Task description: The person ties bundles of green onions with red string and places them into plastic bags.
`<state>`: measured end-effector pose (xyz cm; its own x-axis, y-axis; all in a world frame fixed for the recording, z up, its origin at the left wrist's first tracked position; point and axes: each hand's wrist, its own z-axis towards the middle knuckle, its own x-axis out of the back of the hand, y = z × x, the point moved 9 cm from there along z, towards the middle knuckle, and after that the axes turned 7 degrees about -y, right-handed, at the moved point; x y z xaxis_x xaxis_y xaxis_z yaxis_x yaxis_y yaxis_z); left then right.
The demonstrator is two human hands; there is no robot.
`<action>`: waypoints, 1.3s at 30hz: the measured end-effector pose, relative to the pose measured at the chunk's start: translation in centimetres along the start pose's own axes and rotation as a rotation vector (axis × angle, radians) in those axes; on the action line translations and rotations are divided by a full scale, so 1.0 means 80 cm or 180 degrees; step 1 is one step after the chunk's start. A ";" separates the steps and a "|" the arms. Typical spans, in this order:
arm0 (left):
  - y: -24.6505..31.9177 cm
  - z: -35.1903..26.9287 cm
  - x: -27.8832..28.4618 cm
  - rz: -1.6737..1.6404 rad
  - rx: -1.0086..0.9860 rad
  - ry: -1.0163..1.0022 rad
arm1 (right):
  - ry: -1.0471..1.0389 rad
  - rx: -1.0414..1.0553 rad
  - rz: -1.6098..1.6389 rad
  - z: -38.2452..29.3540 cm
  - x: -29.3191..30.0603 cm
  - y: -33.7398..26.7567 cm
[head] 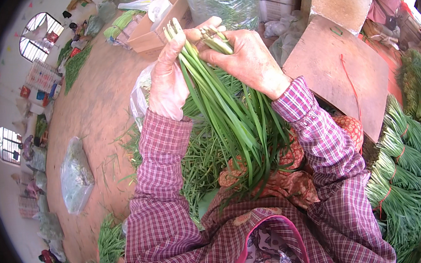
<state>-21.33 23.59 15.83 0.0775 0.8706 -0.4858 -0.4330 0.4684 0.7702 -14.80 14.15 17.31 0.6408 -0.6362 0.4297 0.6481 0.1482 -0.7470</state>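
My left hand (170, 74) grips a bundle of long green leafy stalks (219, 100), likely garlic chives, near their pale cut ends, which point up and away from me. Close beside it, my right hand (249, 57) pinches a smaller bunch of stalks (218, 41) by the thick ends. Its leaves hang down over my lap. The two bunches are side by side, and the leaves overlap below my hands. Under them lies a heap of loose green leaves (205, 158), partly hidden by the bundles and my sleeves.
Tied chive bundles (402, 189) are stacked at my right, near a board (345, 73) with a red string (350, 83) on it. Ahead stand a cardboard box (163, 33) and a large plastic bag of greens (224, 0). A filled clear bag (77, 174) rests on the floor at left.
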 end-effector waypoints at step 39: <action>-0.032 0.001 0.001 -0.0064 -0.0534 0.0899 | 0.0654 0.0144 0.0627 -0.014 0.008 0.004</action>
<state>-20.15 22.44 13.84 -0.1544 0.7743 -0.6137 -0.5775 0.4332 0.6919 -14.61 12.97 16.79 0.6623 -0.7312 0.1632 0.5400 0.3149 -0.7806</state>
